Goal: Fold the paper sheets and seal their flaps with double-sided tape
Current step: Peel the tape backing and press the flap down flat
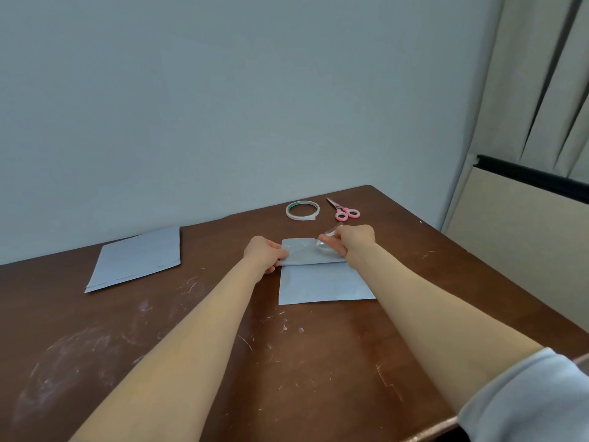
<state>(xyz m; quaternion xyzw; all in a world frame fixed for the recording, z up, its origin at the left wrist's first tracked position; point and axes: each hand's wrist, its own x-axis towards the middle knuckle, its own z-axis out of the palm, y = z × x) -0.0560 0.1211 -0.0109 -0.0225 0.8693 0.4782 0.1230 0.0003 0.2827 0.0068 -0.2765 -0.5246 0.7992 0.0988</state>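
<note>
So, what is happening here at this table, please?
A person is working on a paper sheet with its top flap folded down. The left grip holds the flap's left end; the right grip pinches a clear strip, probably tape, at its right end. The tape roll and scissors lie beyond; spare sheets lie at the left.

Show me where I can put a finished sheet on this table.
Bare table lies near-left, in front of the paper stack, and along the right edge past the right hand. Crowded: the far middle, where tape roll, scissors, tape strip, left hand and folded sheet sit close.
</note>
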